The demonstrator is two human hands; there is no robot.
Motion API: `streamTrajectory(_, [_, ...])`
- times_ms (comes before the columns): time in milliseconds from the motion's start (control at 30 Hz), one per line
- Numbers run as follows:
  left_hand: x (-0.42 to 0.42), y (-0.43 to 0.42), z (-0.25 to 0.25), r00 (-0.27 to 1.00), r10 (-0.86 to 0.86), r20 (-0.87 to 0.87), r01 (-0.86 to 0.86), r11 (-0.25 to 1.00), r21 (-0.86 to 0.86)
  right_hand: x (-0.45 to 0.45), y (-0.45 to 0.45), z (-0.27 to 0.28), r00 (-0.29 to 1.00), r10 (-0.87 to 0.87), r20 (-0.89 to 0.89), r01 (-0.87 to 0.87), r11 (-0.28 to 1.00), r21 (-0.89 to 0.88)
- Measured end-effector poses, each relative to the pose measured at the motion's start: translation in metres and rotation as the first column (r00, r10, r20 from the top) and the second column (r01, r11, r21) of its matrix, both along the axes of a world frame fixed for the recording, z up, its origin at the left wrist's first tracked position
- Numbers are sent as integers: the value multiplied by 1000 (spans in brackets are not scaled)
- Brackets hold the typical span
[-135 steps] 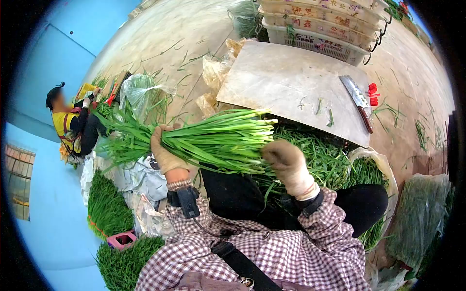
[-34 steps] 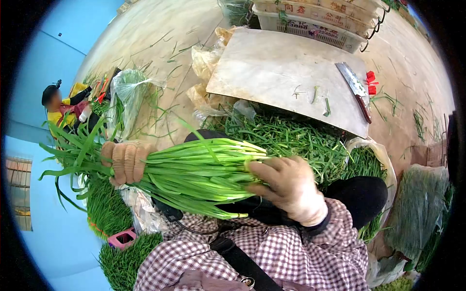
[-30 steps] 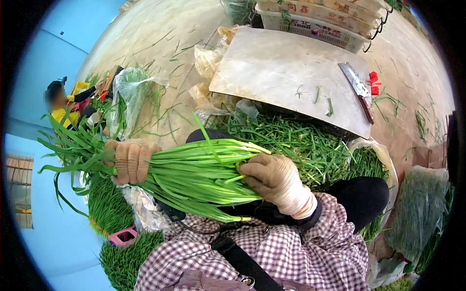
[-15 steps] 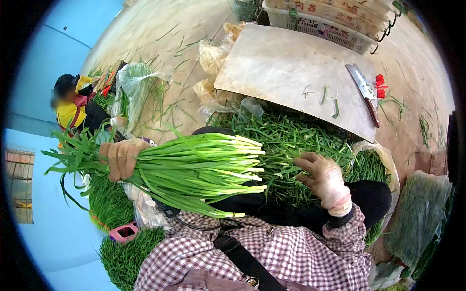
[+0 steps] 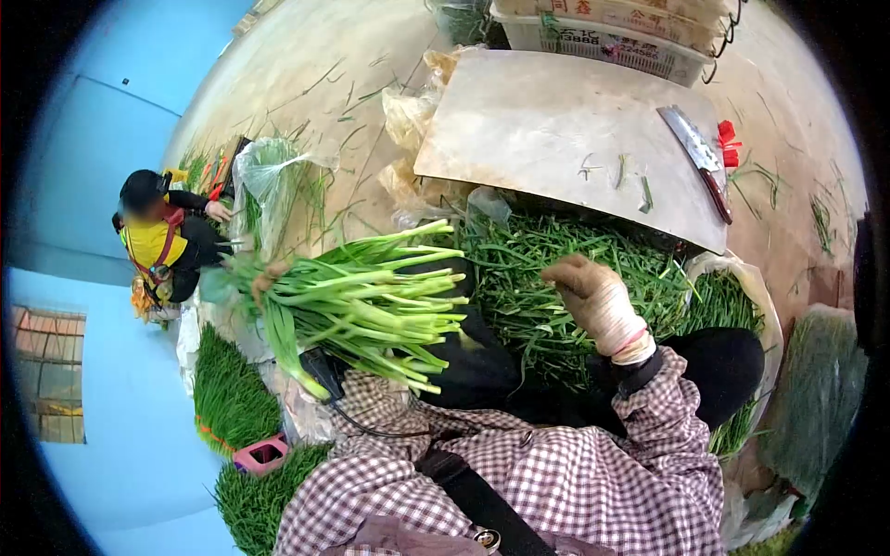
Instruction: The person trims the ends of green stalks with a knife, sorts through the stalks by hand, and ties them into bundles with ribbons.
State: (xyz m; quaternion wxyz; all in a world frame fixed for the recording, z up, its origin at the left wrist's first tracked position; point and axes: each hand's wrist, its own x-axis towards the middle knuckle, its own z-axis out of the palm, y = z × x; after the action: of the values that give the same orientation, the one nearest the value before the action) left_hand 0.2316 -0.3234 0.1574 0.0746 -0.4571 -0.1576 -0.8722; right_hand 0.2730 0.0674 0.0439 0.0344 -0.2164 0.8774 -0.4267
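My left hand (image 5: 270, 279), in a tan glove, is closed round a loose bunch of long green stalks (image 5: 371, 301). The stalks hide most of that hand, and their pale cut ends fan out to the right. My right hand (image 5: 593, 301), gloved too, is raised apart from the bunch, its fingers curled together; whether something small is in them I cannot make out. Beneath it lies a heap of loose green leaves (image 5: 556, 250). Beyond the heap, a knife (image 5: 695, 153) rests on a pale board (image 5: 556, 120), with a few leaf scraps near it.
White crates (image 5: 603, 46) are stacked behind the board. Red ties (image 5: 728, 144) lie at its right edge. A person (image 5: 158, 232) in yellow sits at the left by a clear plastic bag (image 5: 269, 176). Green bundles (image 5: 232, 385) and a pink box (image 5: 261, 455) lie at lower left.
The bunch has tilted and spread, its cut ends shifting left and up. My right hand has left the cut ends, moved right, and its fingers have curled in. The other person's arm has moved.
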Motion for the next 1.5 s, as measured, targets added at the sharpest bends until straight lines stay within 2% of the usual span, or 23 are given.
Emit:
streamTrajectory(67, [1,-5,-9,992,71,108,-73,997,11,-4,-13,26,998,66,-22,-69,946,-317])
streamTrajectory(133, [7,-18,-25,932,209,296,-219,976,0,-9,-36,42,984,180,8,-156,876,-455])
streamTrajectory(200, [13,-33,-48,785,354,508,-367,927,-79,-13,-63,55,983,180,-38,-179,890,-420])
streamTrajectory(267, [20,-45,-74,566,454,688,-450,869,-203,-14,-90,76,976,169,140,-101,911,-400])
streamTrajectory(300, [23,-51,-87,463,480,745,-461,848,-261,-17,-110,48,989,102,106,-17,792,-610])
streamTrajectory(333, [26,-56,-98,387,492,779,-458,836,-301,-24,-116,37,964,120,239,92,690,-718])
streamTrajectory(400, [34,-63,-116,255,507,824,-449,817,-363,-45,-89,26,965,-61,254,237,614,-753])
streamTrajectory(467, [36,-71,-131,189,505,843,-433,813,-390,-53,-46,23,881,-222,418,463,586,-664])
streamTrajectory(533, [35,-77,-139,157,508,847,-421,810,-407,-36,-29,31,917,-173,358,380,647,-661])
streamTrajectory(567, [36,-77,-143,145,504,851,-417,811,-410,-27,-35,32,967,-148,207,251,687,-682])
streamTrajectory(600, [35,-79,-144,140,504,852,-412,812,-412,-20,-34,39,984,-129,-125,37,826,-562])
streamTrajectory(667, [33,-82,-147,134,502,854,-406,814,-415,-11,-48,59,966,-27,-257,-86,905,-417])
streamTrajectory(767, [33,-86,-151,129,499,857,-405,815,-413,-9,-74,67,918,0,-397,-117,956,-269])
streamTrajectory(900, [30,-86,-152,126,493,861,-398,820,-411,-14,-95,63,966,-34,-257,-66,927,-368])
streamTrajectory(1033, [28,-81,-148,133,485,864,-403,823,-400,-18,-114,69,992,26,-125,-34,998,-58])
streamTrajectory(1067, [28,-79,-146,134,485,864,-404,823,-399,-16,-118,70,998,62,-15,-63,997,-53])
streamTrajectory(1133, [27,-77,-143,146,482,864,-398,828,-395,-15,-131,58,1000,-29,9,30,989,-146])
streamTrajectory(1233, [26,-88,-155,188,494,849,-416,823,-386,-17,-132,34,999,-20,-43,0,910,-415])
streamTrajectory(1267, [27,-89,-158,192,492,849,-449,813,-370,-16,-122,33,995,28,-93,-57,944,-324])
streamTrajectory(1333, [29,-71,-145,190,478,858,-528,786,-321,-7,-102,36,998,49,-32,-58,766,-641])
streamTrajectory(1400, [27,-55,-126,133,510,850,-568,742,-356,0,-57,43,966,140,219,87,622,-778])
streamTrajectory(1467, [30,-51,-121,21,600,799,-538,681,-497,-6,-18,35,998,28,55,42,347,-937])
streamTrajectory(1500, [30,-54,-124,107,591,799,-549,705,-448,-11,2,28,992,28,126,115,250,-961])
